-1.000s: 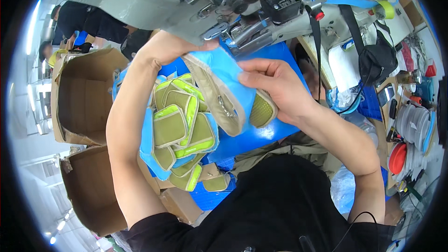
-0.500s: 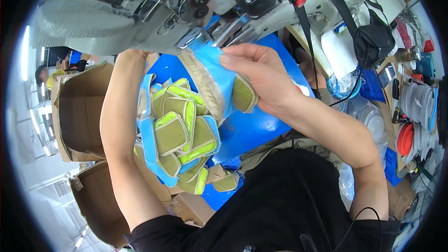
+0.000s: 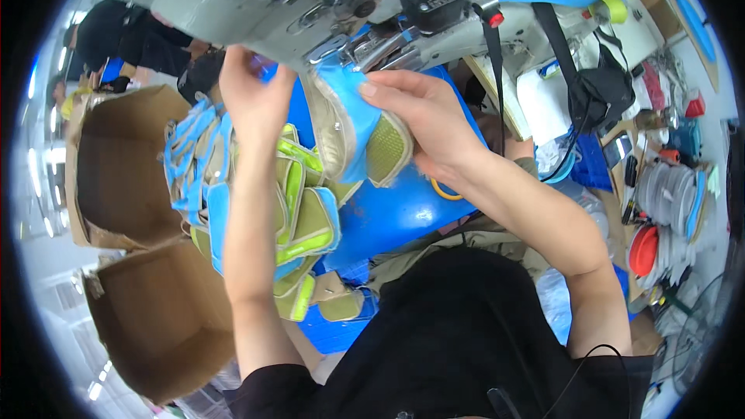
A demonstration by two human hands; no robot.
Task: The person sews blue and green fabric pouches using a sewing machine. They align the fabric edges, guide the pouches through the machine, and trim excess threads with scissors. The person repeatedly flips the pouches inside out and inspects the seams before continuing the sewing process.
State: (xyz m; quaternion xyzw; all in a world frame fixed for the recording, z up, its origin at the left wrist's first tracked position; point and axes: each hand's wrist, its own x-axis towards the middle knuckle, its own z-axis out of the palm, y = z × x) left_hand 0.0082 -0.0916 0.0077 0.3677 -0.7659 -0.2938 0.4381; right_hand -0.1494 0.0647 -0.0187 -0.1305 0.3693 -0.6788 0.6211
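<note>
My right hand [image 3: 434,116] pinches a fabric piece [image 3: 339,120] between thumb and fingers. This piece has a beige padded side, a blue band and an olive mesh part, and its upper end lies under the metal foot of a sewing machine [image 3: 372,50]. My left hand [image 3: 254,97] is raised beside the machine's grey body, left of that piece; its fingertips are hidden, and whether they grip anything is unclear. Below and partly behind my left forearm lies a heap of olive pads [image 3: 306,225] with lime and blue edging.
Blue-edged pieces [image 3: 198,155] pile up left of my forearm. Two open cardboard boxes [image 3: 128,163] stand farther left. Under the work is a blue table surface [image 3: 403,209], with an orange ring [image 3: 445,190] at its edge. Black straps [image 3: 497,77] hang right of the machine.
My left hand has moved right and into fuller view, its forearm now crossing the heap. My right hand still pinches the piece at the machine. The whole view has shifted slightly.
</note>
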